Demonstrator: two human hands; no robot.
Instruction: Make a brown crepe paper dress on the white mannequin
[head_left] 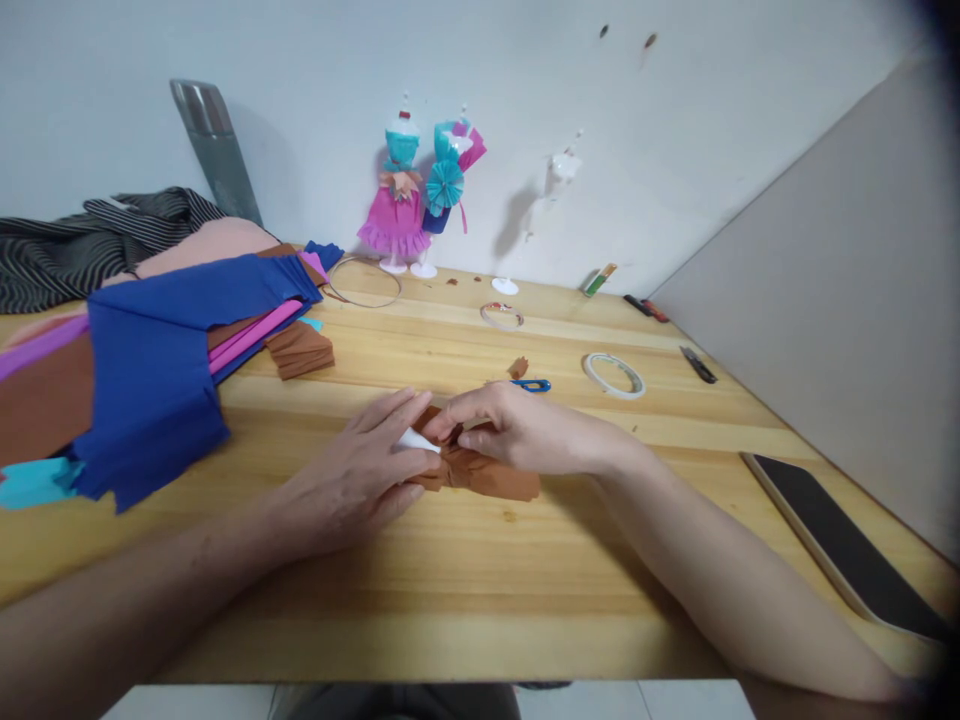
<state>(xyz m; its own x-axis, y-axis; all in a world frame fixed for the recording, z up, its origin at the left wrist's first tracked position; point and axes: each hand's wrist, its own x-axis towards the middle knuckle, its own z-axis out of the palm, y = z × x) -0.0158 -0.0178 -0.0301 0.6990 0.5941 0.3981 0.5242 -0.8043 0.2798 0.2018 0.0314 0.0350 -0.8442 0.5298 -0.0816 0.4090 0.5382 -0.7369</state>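
Observation:
My left hand lies low over the table, fingers closed around a smooth white piece, most of it hidden. Brown crepe paper is wrapped about this piece, and its gathered end spreads toward the right. Bent over the same paper, my right hand pinches a fold of it between thumb and fingers. Just beyond the right hand are small blue-handled scissors and a brown paper scrap.
Crepe paper sheets are piled left, before a bottle. Small dress forms in paper clothes stand by the wall, near a bare one. Tape, a utility knife and a phone lie right.

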